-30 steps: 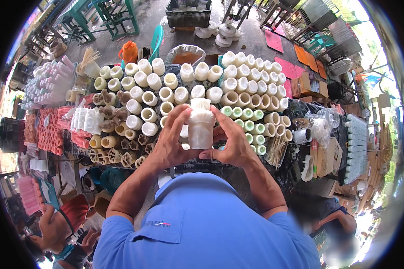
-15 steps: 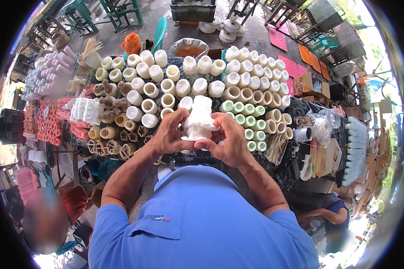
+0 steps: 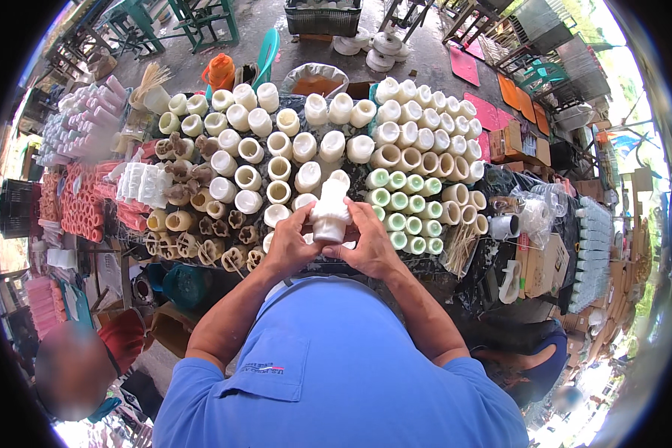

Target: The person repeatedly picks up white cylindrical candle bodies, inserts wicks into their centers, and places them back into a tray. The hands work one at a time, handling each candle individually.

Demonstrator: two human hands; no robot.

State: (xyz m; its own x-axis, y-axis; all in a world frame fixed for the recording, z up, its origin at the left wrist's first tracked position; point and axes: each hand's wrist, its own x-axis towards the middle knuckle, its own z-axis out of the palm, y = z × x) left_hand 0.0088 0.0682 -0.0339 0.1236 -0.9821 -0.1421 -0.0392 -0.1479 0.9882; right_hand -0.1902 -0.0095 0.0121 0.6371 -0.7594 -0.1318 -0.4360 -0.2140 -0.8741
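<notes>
Close in front of my body, both hands hold a white rubbery mould (image 3: 331,207) between them. It stands roughly upright, with a bunched fold around its middle and a smooth cylinder showing below the fold. My left hand (image 3: 291,243) is closed on its left side. My right hand (image 3: 369,237) grips the right side, its fingers along the fold and its thumb near the base. Whether something sits inside the mould is hidden. Beside my right hand stand pale green-lined cups (image 3: 397,199) in rows. White wax-like cylinders (image 3: 307,178) stand just beyond my left hand.
Rows of cream cylinders (image 3: 425,118) crowd the table's far right. Brown star-shaped pieces (image 3: 231,259) and pink hollow tubes (image 3: 82,205) are at left. Thin sticks (image 3: 461,249) lie at right, near a cardboard box (image 3: 549,265). Other people sit at the lower left and lower right.
Both hands have drawn the mould down and nearer my body. Its wide flared rim at the bottom has become a fold higher up, with a smooth cylinder showing beneath.
</notes>
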